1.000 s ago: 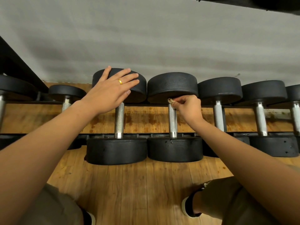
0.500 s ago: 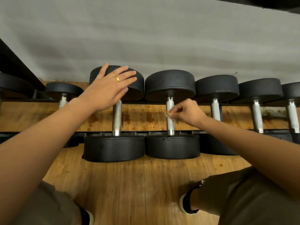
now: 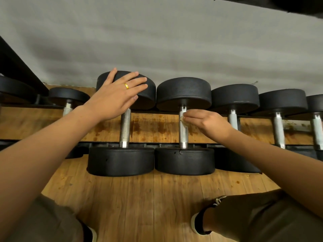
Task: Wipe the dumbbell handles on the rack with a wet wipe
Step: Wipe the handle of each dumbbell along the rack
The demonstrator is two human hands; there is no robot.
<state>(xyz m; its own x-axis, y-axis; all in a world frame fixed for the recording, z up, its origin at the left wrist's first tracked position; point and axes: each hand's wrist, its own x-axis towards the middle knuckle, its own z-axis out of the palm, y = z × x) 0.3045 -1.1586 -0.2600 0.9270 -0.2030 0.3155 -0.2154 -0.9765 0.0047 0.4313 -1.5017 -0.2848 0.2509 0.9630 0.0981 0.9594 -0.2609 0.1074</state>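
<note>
**Wiping a dumbbell handle**

The right hand (image 3: 208, 121) pinches a small wipe (image 3: 184, 122) against the top part of a shiny handle (image 3: 183, 135). Left of that handle, the left hand (image 3: 117, 95) lies flat and spread on the next dumbbell's black end (image 3: 148, 99). Both dumbbells sit on the rack (image 3: 300, 148).

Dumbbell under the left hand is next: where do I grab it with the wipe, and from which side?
Take the knurled steel handle at mid-length, from above. It lies exposed between wide black heads, so only the bar suits a curled hand; the left hand rests on the far head.
</note>
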